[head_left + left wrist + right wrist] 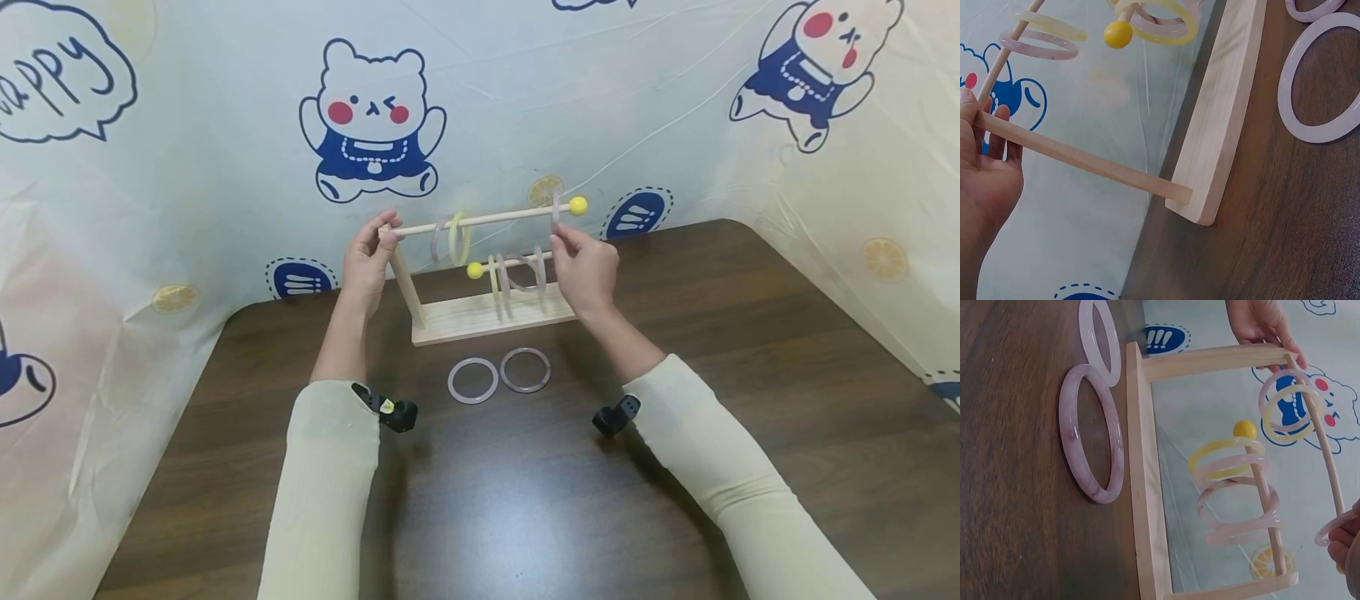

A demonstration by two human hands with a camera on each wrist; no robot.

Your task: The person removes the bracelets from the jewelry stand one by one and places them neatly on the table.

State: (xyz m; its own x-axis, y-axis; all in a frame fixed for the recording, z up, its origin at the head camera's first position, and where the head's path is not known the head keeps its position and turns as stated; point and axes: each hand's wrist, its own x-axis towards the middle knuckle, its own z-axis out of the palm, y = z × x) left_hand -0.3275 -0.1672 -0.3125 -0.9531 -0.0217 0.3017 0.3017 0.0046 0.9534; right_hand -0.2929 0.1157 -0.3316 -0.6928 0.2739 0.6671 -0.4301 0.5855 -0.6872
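A wooden bangle rack [457,323] stands on the table, with an upper rod and a lower rod, each tipped by a yellow ball. My left hand [365,265] grips the rack's left post at its top, thumb on one side and fingers behind. Near the upper rod's yellow ball [577,206], my right hand [588,273] pinches a pale lilac bangle [1324,538], which encircles the rod. Farther left on that rod hang a yellow bangle [1266,415] and a pale pink one. Several bangles, yellow, pink and marbled, hang from the lower rod [1261,487].
Two lilac bangles lie flat on the brown table [480,517] in front of the rack: a paler one [1086,328] and a marbled one [1071,434]. Behind the table hangs a printed cloth [510,100] with cartoon bears, close to the rack's back.
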